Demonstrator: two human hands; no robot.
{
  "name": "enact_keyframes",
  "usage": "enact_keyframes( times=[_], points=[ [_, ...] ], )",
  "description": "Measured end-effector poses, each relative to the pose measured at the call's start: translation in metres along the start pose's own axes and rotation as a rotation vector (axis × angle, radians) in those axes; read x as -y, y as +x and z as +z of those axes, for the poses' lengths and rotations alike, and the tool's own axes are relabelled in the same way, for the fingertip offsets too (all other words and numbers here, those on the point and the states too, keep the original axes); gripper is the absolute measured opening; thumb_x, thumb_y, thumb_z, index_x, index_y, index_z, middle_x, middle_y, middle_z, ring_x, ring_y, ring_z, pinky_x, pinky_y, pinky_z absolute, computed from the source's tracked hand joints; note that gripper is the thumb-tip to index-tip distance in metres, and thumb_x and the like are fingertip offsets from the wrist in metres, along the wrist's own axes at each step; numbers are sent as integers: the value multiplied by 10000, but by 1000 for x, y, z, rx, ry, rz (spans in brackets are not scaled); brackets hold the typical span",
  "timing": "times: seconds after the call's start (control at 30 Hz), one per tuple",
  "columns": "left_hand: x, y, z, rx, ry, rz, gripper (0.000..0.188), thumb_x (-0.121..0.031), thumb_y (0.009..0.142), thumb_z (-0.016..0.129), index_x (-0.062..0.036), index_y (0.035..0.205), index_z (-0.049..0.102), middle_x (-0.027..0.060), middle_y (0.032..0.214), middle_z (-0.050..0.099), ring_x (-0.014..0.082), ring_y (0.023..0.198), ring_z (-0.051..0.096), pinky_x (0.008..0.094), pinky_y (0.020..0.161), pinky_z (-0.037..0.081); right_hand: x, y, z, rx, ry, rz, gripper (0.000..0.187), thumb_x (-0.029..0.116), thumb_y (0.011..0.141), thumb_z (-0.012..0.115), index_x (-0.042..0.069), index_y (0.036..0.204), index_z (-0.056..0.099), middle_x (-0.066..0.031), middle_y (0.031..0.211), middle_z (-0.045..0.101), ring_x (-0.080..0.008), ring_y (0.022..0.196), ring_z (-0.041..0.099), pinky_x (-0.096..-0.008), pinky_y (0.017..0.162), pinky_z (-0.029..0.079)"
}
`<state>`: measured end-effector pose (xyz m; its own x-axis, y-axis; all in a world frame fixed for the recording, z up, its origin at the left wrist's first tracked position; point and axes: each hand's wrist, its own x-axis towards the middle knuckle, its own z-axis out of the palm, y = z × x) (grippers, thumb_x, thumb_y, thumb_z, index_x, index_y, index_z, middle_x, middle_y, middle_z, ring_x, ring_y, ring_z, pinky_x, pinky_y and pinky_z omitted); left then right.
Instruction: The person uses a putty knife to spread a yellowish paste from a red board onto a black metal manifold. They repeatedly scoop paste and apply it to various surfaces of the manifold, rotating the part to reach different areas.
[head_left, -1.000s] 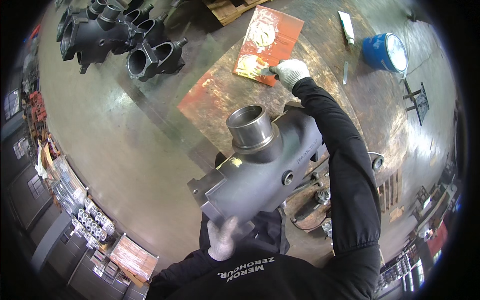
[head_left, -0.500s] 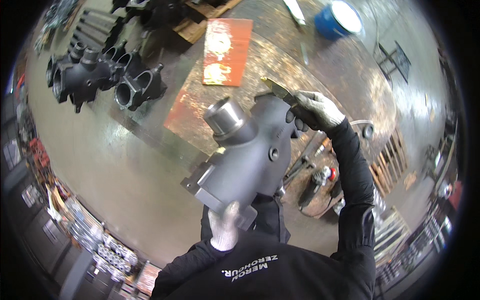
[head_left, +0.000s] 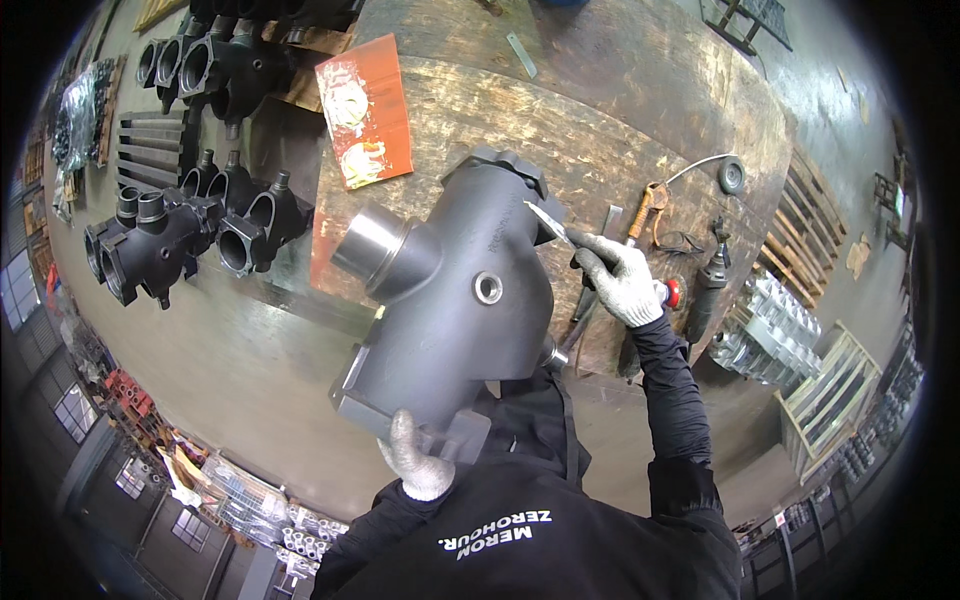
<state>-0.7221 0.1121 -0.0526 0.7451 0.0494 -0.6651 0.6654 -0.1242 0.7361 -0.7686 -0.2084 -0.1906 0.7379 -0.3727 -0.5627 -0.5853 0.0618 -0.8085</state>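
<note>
A large black cast-metal valve body (head_left: 450, 320) lies tilted across the near edge of the bench, its bare machined neck (head_left: 375, 250) pointing to the upper left. My gloved left hand (head_left: 415, 462) grips its near flange, thumb on the face and fingers hidden beneath. At the far right side of the casting, my gloved right hand (head_left: 622, 280) is closed round a putty knife (head_left: 550, 222). The blade appears nearly edge-on, with pale paste at its tip, close to the casting's wall; whether it touches I cannot tell.
An orange-red board (head_left: 385, 120) smeared with yellowish paste lies on the worn wooden bench (head_left: 640, 130). An angle grinder (head_left: 710, 280), an orange-handled tool (head_left: 648, 212) and a thin metal strip (head_left: 521, 55) lie there too. More black castings (head_left: 160, 245) stand to the left.
My right hand has lowered and turned the putty knife, from flat above the casting's far end to edge-on beside its wall. The view has shifted; my left hand keeps the flange.
</note>
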Motion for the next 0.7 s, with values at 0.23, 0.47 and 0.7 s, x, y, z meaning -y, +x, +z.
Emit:
enact_keyframes(
  times=[0.23, 0.47, 0.7],
  points=[
    [14, -2, -20, -124, -63, -125, 608, -493, 979, 591, -78, 1421, 549, 100, 1356, 613, 279, 1256, 594, 479, 1074, 473, -24, -6, -6, 33, 32, -138, 383, -42, 982, 589, 13, 1346, 694, -61, 951, 737, -103, 761, 631, -268, 707, 530],
    [8, -5, -23, -297, -107, -298, 630, -534, 930, 634, -109, 1392, 582, 80, 1317, 619, 272, 1199, 603, 455, 1015, 491, -37, 2, 10, -21, -119, -147, 327, 80, 964, 697, 59, 1287, 738, -128, 961, 764, -199, 799, 716, -325, 753, 565],
    [2, -4, -17, -286, -141, -300, 682, -559, 889, 671, -108, 1393, 582, 76, 1316, 613, 271, 1212, 592, 465, 989, 506, -47, 6, 38, -167, -248, -159, 330, 141, 960, 733, 143, 1290, 750, -136, 935, 720, -287, 801, 708, -366, 726, 555]
  ],
)
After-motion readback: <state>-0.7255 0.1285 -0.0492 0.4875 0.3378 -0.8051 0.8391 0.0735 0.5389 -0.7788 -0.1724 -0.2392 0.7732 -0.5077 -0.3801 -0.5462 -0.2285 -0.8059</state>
